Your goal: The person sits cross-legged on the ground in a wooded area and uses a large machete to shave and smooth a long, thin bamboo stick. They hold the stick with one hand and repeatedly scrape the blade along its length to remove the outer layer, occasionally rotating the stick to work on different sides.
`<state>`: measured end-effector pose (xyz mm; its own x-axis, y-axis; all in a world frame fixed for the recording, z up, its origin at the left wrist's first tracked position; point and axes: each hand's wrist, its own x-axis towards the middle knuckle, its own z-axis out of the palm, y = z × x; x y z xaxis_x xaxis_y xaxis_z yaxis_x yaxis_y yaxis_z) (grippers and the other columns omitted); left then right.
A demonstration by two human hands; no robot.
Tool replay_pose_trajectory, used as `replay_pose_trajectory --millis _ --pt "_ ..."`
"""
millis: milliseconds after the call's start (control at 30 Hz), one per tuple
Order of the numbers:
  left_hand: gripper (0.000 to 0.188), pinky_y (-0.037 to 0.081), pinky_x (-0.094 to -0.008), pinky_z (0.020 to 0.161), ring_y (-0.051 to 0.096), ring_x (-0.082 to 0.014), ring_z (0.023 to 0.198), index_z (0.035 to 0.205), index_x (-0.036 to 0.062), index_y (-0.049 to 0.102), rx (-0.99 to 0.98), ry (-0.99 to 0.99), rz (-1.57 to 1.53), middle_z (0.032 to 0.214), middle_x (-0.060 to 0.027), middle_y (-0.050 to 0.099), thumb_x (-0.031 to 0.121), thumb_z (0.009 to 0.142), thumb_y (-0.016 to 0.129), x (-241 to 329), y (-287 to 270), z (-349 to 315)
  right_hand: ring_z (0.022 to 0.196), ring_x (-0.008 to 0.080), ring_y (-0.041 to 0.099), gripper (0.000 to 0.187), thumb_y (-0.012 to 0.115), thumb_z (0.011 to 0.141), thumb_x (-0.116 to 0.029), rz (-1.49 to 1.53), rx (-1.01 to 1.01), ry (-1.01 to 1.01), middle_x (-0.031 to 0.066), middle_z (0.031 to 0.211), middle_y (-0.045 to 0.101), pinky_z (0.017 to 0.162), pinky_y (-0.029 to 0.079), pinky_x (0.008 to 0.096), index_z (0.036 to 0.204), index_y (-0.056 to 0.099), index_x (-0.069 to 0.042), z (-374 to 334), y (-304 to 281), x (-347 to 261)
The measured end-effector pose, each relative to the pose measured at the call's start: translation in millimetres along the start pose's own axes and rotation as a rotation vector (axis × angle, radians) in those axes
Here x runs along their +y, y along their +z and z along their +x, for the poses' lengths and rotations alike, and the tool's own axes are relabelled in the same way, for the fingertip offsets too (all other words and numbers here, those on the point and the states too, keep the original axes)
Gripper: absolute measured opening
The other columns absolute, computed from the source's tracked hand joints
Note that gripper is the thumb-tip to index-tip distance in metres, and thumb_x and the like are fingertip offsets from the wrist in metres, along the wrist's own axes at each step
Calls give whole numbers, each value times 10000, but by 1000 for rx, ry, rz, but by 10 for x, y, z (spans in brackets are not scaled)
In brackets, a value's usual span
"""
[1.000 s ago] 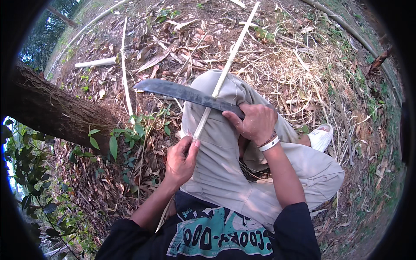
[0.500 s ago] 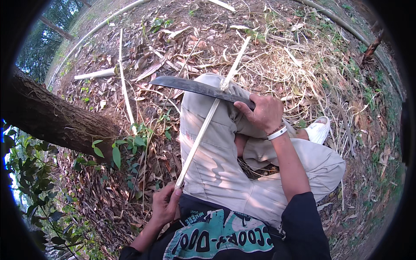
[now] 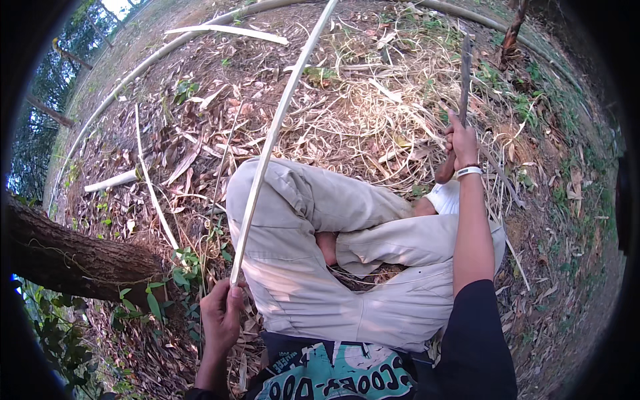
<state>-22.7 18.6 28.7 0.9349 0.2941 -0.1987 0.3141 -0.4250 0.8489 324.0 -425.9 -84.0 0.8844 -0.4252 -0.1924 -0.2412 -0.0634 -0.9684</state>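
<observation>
My left hand (image 3: 221, 312) is closed on the near end of a long, pale bamboo strip (image 3: 272, 137). The strip slants up and away over my left knee, and its far end runs out of the picture at the top. Out to the right, my right hand (image 3: 461, 145) is wrapped round the wooden handle of a machete (image 3: 465, 77). The dark blade points away from me and is seen nearly edge-on, apart from the strip. My legs in light trousers (image 3: 300, 247) are folded beneath both.
Thin pale shavings (image 3: 380, 133) and dry leaves cover the ground ahead. A tree trunk (image 3: 87, 257) leans in from the left, with leafy shoots by its base. Loose bamboo pieces (image 3: 153, 193) lie at the left, and a long pole (image 3: 153, 60) curves along the far side.
The machete has swung off the strip to the right, its blade turning from leftward to away from me. The strip has tilted more steeply and reaches farther up. My left hand keeps hold of it.
</observation>
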Motion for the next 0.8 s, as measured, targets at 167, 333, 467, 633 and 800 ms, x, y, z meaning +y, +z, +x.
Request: replay_pose_trajectory --millis 167,333,467,633,800 --pt "204 275 -210 493 378 -23 557 1114 17 613 50 230 84 626 45 455 182 1010 553 327 274 946 447 75 488 300 721 885 -274 38 -275 128 -8 589 535 416 398 232 788 607 -14 -388 37 -219" --pt "214 219 -196 410 324 -1 484 1143 52 594 -233 -75 -198 616 78 427 212 1001 580 427 465 1263 541 165 609 269 725 856 -232 -79 -335 83 68 677 630 503 487 328 937 608 -4 -863 176 150" --pt "219 234 -167 391 303 -18 459 1122 30 569 -559 -426 -510 658 25 417 219 1034 503 842 600 1474 650 252 683 271 653 898 -250 -346 -72 -415 143 770 689 619 521 366 963 616 10 -1104 366 392" --pt "197 260 -155 394 333 -25 471 1019 36 535 -742 -558 -555 682 6 434 227 1037 491 901 1075 1640 597 354 646 420 559 956 -472 -406 -240 -550 136 623 616 555 493 462 963 590 -53 -1285 247 -112" --pt "169 264 -152 393 333 -21 468 982 40 530 -733 -636 -632 686 12 444 198 1032 497 757 1500 1701 561 353 636 450 529 948 -533 -678 -334 -686 137 576 599 521 491 480 906 583 -88 -1310 375 67"
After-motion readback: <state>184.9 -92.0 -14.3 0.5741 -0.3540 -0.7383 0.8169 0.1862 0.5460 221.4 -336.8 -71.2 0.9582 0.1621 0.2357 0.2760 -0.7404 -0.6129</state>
